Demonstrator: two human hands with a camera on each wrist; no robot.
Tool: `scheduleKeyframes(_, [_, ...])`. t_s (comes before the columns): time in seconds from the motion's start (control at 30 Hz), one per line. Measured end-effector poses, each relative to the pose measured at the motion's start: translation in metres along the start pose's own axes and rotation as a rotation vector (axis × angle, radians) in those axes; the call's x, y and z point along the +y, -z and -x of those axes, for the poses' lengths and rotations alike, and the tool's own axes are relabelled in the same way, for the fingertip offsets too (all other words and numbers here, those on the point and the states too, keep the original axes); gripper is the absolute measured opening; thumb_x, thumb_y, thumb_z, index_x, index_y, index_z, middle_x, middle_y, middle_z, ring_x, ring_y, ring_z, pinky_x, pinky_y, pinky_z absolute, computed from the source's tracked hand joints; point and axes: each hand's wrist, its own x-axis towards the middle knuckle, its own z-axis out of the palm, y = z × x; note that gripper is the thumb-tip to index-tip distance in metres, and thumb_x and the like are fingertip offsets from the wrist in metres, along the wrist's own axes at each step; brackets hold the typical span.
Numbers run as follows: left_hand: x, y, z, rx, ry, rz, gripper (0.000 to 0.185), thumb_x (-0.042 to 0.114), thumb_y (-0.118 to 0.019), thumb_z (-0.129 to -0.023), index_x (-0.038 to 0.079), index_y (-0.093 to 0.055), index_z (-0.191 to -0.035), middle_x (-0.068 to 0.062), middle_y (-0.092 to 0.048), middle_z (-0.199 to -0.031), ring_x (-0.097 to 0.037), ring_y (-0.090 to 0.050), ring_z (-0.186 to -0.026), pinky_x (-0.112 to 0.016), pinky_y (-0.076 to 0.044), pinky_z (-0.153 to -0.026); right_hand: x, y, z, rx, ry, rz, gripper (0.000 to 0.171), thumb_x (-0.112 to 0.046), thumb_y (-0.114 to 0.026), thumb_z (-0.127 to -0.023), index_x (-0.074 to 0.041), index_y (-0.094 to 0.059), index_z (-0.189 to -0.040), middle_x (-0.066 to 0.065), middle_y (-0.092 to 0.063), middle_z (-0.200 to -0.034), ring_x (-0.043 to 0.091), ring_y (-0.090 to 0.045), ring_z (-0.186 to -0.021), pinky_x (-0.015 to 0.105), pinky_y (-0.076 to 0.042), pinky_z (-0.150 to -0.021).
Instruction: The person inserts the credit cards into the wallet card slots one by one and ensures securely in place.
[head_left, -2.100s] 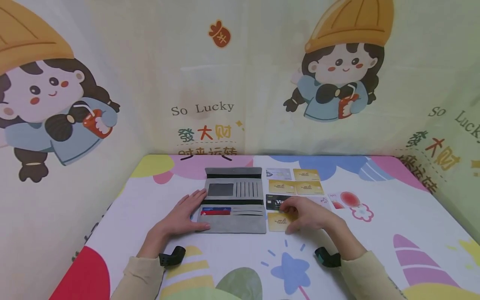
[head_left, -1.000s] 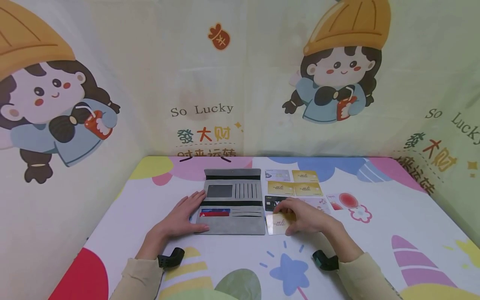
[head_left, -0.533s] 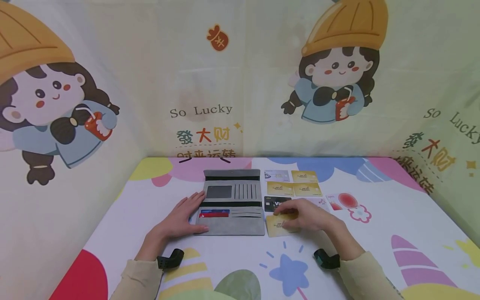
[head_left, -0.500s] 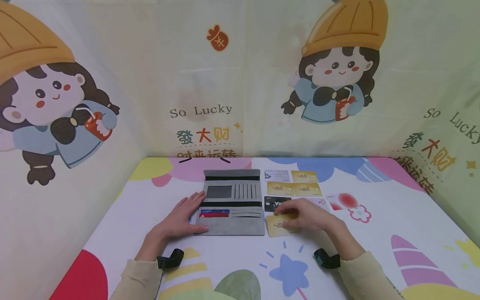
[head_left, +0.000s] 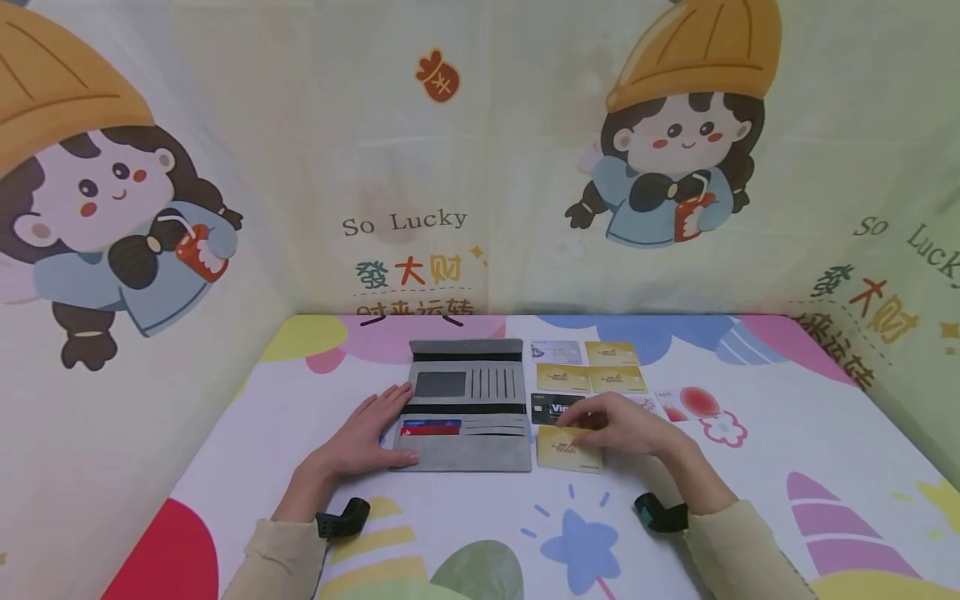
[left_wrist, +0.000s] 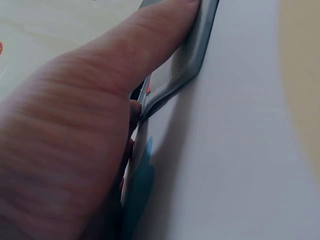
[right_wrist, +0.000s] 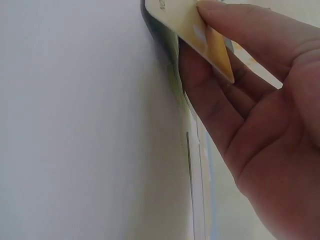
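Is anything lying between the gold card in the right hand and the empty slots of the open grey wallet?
Nothing visible: the gold card pinched by the right hand sits just right of the grey wallet, beside its slots.

Near worktop [head_left: 480,517] strip in front of wallet [head_left: 467,446] is free. Card rows [head_left: 588,367] crowd the far right, gold card [head_left: 567,450] just beside wallet's right edge. Curtain walls [head_left: 300,208] box in left, back, right.

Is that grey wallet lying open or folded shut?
Open. The grey wallet lies spread flat, its inner card slots showing, with a blue card and a red card tucked into one slot.
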Motion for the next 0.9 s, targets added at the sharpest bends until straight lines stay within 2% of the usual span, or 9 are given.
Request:
scheduleKeyframes(0.2, [-0.001, 0.0, 0.0, 0.003, -0.014, 0.003, 0.105, 0.057, -0.077, -0.079, 0.007, -0.03, -0.159, -0.012, -0.025, -0.165, -0.034, -0.014, -0.152, -0.055, -0.006, -0.121, 0.001, 0.003, -0.001, -0.017, 0.054, -0.046, 0.024, -0.014, -0.072, -0.094, -0.01, -0.075, -0.118, 0.005, -0.068, -0.112, 0.027, -0.061, -0.1, 0.031, -0.058, -0.081])
scheduleKeyframes(0.47, [0.0, 0.0, 0.001, 0.004, -0.019, 0.011, 0.106, 0.057, -0.078, -0.078, 0.007, -0.031, -0.159, -0.011, -0.025, -0.165, -0.034, -0.014, -0.152, -0.056, -0.007, -0.121, -0.002, 0.006, -0.007, 0.012, 0.073, -0.038, 0.026, -0.013, -0.071, -0.095, -0.008, -0.073, -0.121, 0.007, -0.068, -0.119, 0.024, -0.062, -0.103, 0.027, -0.055, -0.088])
scheduleKeyframes(0.73, [-0.001, 0.001, 0.0, -0.001, -0.017, 0.001, 0.106, 0.057, -0.078, -0.078, 0.008, -0.03, -0.159, -0.01, -0.024, -0.165, -0.032, -0.013, -0.153, -0.053, -0.006, -0.122, -0.008, 0.006, -0.024, 0.055, 0.066, -0.005, 0.026, -0.014, -0.071, -0.095, -0.011, -0.073, -0.121, 0.007, -0.067, -0.123, 0.024, -0.061, -0.104, 0.027, -0.053, -0.091])
scheduleKeyframes(0.9, [-0.001, 0.0, 0.0, -0.002, -0.022, 0.009, 0.105, 0.057, -0.078, -0.079, 0.007, -0.031, -0.159, -0.011, -0.025, -0.165, -0.033, -0.013, -0.152, -0.055, -0.007, -0.122, -0.013, 0.003, -0.035, 0.081, 0.072, 0.007, 0.025, -0.016, -0.071, -0.095, -0.012, -0.072, -0.121, 0.004, -0.067, -0.118, 0.022, -0.062, -0.099, 0.029, -0.053, -0.089])
